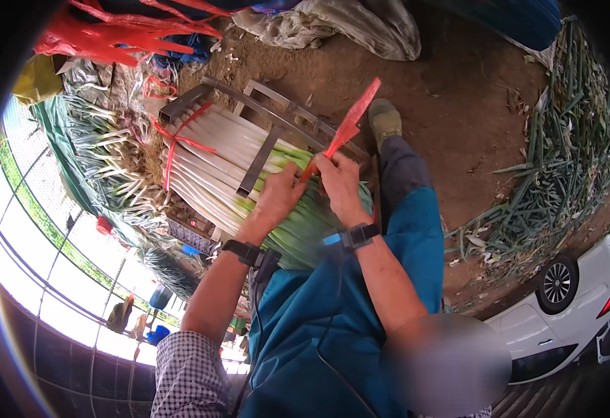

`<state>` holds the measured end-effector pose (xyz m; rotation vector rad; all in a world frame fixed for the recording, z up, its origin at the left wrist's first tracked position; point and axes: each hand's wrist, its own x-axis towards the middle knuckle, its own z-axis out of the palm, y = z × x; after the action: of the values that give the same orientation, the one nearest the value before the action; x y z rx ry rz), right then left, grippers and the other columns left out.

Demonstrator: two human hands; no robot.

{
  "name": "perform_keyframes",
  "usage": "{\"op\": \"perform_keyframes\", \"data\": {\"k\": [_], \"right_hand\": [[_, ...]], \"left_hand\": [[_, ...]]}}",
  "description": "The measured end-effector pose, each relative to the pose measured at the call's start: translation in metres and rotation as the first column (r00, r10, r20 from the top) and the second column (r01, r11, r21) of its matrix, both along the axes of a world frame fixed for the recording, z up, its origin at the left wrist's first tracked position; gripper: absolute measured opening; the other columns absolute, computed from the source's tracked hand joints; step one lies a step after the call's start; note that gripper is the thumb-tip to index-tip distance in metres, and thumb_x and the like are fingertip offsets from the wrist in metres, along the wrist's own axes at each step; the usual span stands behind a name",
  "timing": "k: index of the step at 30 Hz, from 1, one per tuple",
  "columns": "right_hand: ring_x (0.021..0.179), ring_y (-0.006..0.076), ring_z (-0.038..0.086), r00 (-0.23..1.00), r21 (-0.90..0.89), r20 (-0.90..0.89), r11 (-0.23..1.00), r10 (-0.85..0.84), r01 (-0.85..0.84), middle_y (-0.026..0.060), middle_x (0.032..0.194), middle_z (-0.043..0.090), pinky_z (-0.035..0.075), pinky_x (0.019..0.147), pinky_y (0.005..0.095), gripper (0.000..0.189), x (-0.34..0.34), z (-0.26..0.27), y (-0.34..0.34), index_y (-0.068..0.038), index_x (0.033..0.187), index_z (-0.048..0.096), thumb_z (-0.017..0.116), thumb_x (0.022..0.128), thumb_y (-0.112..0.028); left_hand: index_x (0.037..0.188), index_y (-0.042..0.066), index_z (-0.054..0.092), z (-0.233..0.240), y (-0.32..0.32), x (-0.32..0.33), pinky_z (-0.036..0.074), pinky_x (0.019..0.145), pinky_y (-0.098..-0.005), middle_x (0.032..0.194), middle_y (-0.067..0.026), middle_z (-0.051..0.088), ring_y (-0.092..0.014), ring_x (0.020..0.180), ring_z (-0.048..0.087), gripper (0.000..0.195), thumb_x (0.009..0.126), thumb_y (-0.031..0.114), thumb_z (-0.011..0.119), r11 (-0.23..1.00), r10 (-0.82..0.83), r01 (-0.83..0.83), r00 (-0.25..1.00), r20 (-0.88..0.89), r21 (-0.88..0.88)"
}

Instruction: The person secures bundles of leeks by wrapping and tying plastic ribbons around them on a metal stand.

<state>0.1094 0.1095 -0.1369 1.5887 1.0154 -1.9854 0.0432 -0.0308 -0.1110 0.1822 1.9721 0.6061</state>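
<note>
A thick bundle of long green onions (pixel 216 157) lies in a metal frame (pixel 260 162), its white ends towards the upper left and its green leaves by my apron. Red plastic tape (pixel 179 138) is tied around the white end. Over the leafy part, my left hand (pixel 279 193) and my right hand (pixel 340 183) are close together, both pinching a red plastic strip (pixel 352 117). The strip's loose end sticks up beyond my right hand. My fingers partly hide where the strip meets the leaves.
More green onions (pixel 111 141) lie on a green sheet at the left. Cut leaves (pixel 540 193) are heaped at the right, near a parked white car (pixel 561 313). Red plastic strips (pixel 111 31) hang at the upper left. A crumpled plastic sheet (pixel 336 23) lies on the dirt floor.
</note>
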Motion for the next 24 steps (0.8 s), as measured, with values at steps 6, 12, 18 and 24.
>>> {"op": "perform_keyframes", "data": {"k": [6,12,18,24], "right_hand": [[0.059,0.0091,0.052,0.961,-0.372,-0.138,0.912,-0.238,0.172,0.0021,0.074,0.058,0.045,0.051,0.0261,0.024,0.001,0.004,0.031,-0.001,0.108,0.061,0.058,0.094,-0.020],[0.061,0.0078,0.053,0.902,-0.285,-0.409,0.919,0.142,-0.274,0.0010,0.074,0.059,0.045,0.051,0.0260,0.023,-0.004,-0.006,0.014,0.001,0.103,0.066,0.059,0.093,-0.019],[0.072,0.0093,0.059,0.963,-0.095,-0.204,0.983,-0.175,0.158,0.0037,0.083,0.065,0.050,0.063,0.0254,0.024,0.021,-0.019,-0.016,0.001,0.100,0.066,0.059,0.095,-0.022],[0.078,0.0161,0.063,0.790,-0.359,-0.059,0.751,-0.611,0.554,0.0064,0.079,0.063,0.053,0.071,0.0298,0.020,-0.001,0.000,-0.015,-0.004,0.097,0.059,0.053,0.099,-0.023]], "left_hand": [[0.098,0.000,0.058,0.004,-0.003,0.000,0.048,0.068,-0.0457,0.081,-0.0236,0.063,-0.043,0.079,0.061,0.016,0.087,0.010,0.060,0.995,-0.094,0.095,0.989,-0.118,0.001],[0.100,0.001,0.058,0.002,-0.006,-0.004,0.047,0.069,-0.0486,0.081,-0.0258,0.062,-0.044,0.080,0.060,0.016,0.089,0.013,0.057,0.994,-0.070,0.075,0.995,-0.066,0.076],[0.094,0.000,0.065,0.011,0.004,-0.002,0.049,0.072,-0.0388,0.082,-0.0187,0.064,-0.037,0.078,0.062,0.016,0.091,0.015,0.058,0.991,0.111,-0.104,0.990,-0.087,0.087],[0.089,-0.003,0.064,0.036,0.021,0.010,0.045,0.074,-0.0300,0.078,-0.0095,0.063,-0.017,0.073,0.057,0.028,0.099,0.019,0.050,0.856,0.478,-0.416,0.863,-0.165,0.305]]}}
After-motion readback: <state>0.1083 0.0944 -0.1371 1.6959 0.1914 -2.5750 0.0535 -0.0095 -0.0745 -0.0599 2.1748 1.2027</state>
